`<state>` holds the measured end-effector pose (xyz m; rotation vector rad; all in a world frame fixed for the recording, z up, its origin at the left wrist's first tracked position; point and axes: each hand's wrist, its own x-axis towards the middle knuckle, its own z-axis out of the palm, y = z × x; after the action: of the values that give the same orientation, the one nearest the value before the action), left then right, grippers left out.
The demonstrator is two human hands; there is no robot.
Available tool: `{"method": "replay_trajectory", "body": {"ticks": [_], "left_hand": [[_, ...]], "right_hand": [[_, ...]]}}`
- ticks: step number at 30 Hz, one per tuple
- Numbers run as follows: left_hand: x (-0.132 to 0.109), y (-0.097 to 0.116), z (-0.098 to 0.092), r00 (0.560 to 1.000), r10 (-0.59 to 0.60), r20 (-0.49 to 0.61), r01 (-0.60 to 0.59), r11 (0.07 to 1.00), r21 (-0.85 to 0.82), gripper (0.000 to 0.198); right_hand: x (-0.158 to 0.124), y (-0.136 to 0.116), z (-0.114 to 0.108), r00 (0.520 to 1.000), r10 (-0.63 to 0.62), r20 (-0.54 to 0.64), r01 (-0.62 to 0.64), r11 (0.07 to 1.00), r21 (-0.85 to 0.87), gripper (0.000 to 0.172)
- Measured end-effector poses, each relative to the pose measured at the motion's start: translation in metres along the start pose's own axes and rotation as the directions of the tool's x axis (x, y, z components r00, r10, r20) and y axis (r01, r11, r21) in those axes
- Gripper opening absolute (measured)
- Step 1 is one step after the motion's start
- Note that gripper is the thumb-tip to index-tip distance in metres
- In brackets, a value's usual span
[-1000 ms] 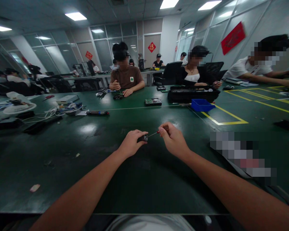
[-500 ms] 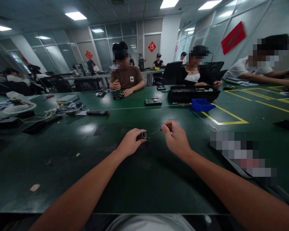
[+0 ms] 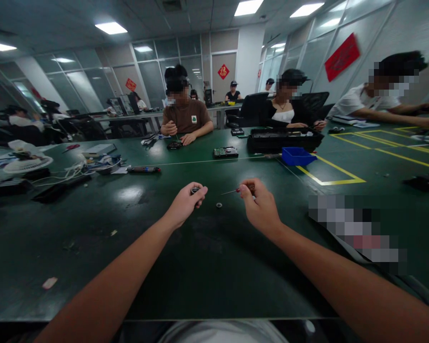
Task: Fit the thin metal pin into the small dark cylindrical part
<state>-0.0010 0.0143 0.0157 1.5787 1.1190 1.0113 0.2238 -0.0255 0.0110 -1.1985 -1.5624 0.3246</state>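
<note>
My left hand (image 3: 183, 205) is closed around a short dark cylinder (image 3: 195, 190) with a shiny ring at its open end. That end now points up, and fingers hide most of the body. In my right hand (image 3: 260, 207) is a screwdriver (image 3: 230, 192), gripped by its reddish-brown handle, its thin shaft pointing left toward the cylinder without touching it. A small round part (image 3: 219, 205) lies on the green table (image 3: 207, 267) between my hands.
Across the table a person (image 3: 188, 114) works on a dark device. Beyond my hands are a circuit-board device (image 3: 226, 152), a black tray (image 3: 285, 139) and a blue bin (image 3: 298, 156). Leftward lie a pen-shaped tool (image 3: 143, 169) and cables (image 3: 69, 170). A blurred-out flat item (image 3: 353, 228) sits right.
My left hand has moved left and turned the cylinder's open end upward. The small round part now shows on the table. My right hand still holds the screwdriver in nearly the same place.
</note>
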Motion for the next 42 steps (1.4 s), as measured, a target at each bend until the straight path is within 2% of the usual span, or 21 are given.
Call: {"method": "replay_trajectory", "body": {"ticks": [2,4,6,9,13,15,19,21,23,27,31,33,36,39,42], "left_hand": [[0.002,0.005,-0.001,1.0,0.002,0.028,-0.008,0.975,0.222,0.034],[0.004,0.008,0.001,0.997,0.026,0.071,-0.055,0.896,0.44,0.031],[0.008,0.008,0.005,0.987,0.054,0.15,-0.133,0.798,0.587,0.023],[0.015,0.004,0.016,0.966,0.04,0.255,-0.216,0.667,0.713,0.022],[0.025,-0.008,0.03,0.959,0.005,0.284,-0.245,0.518,0.82,0.038],[0.029,-0.011,0.035,0.95,0.012,0.313,-0.281,0.473,0.835,0.034],[0.029,-0.011,0.037,0.949,-0.018,0.314,-0.271,0.463,0.844,0.026],[0.027,-0.01,0.033,0.956,-0.032,0.291,-0.235,0.51,0.827,0.027],[0.026,-0.01,0.026,0.968,-0.016,0.251,-0.192,0.597,0.779,0.026],[0.027,-0.012,0.001,0.989,0.041,0.14,-0.118,0.791,0.6,0.026],[0.021,-0.007,-0.036,0.997,-0.07,-0.02,0.072,0.957,0.28,0.021],[0.012,-0.003,-0.059,0.989,-0.103,-0.105,0.114,0.987,0.114,0.027],[-0.006,0.003,-0.099,0.964,-0.14,-0.228,0.134,0.99,-0.041,0.032],[-0.028,0.007,-0.142,0.886,-0.232,-0.4,0.168,0.967,-0.189,0.024],[-0.053,0.007,-0.182,0.749,-0.319,-0.581,0.181,0.942,-0.284,0.012]], "right_hand": [[0.0,0.0,0.0,1.0,-0.002,-0.003,0.002,1.0,0.006,0.016],[0.0,-0.001,-0.001,1.0,-0.008,-0.015,0.008,1.0,0.017,0.016],[0.0,-0.001,-0.002,1.0,-0.011,-0.025,0.011,1.0,0.021,0.016],[0.001,-0.002,-0.003,1.0,-0.014,-0.024,0.014,1.0,0.016,0.016],[0.001,-0.002,-0.002,1.0,-0.01,-0.022,0.011,1.0,0.012,0.016],[0.001,-0.002,-0.002,1.0,-0.009,-0.023,0.009,1.0,0.01,0.016],[0.001,-0.001,-0.001,0.999,-0.018,-0.031,0.018,1.0,0.005,0.016],[0.001,0.0,-0.001,0.999,-0.027,-0.035,0.027,1.0,0.008,0.017],[0.001,0.0,-0.001,0.999,-0.03,-0.036,0.03,0.999,0.013,0.017],[0.001,0.0,-0.002,1.0,-0.015,-0.02,0.015,1.0,0.019,0.019],[0.0,0.001,-0.001,1.0,-0.012,-0.006,0.012,1.0,0.017,0.02],[0.0,0.001,-0.001,1.0,-0.015,0.002,0.015,1.0,0.016,0.02],[0.0,0.0,-0.001,1.0,-0.012,0.01,0.012,1.0,0.01,0.02],[0.0,0.0,-0.001,1.0,-0.002,0.017,0.002,1.0,0.005,0.02],[0.0,0.001,-0.001,1.0,-0.006,0.03,0.006,1.0,0.008,0.02]]}}
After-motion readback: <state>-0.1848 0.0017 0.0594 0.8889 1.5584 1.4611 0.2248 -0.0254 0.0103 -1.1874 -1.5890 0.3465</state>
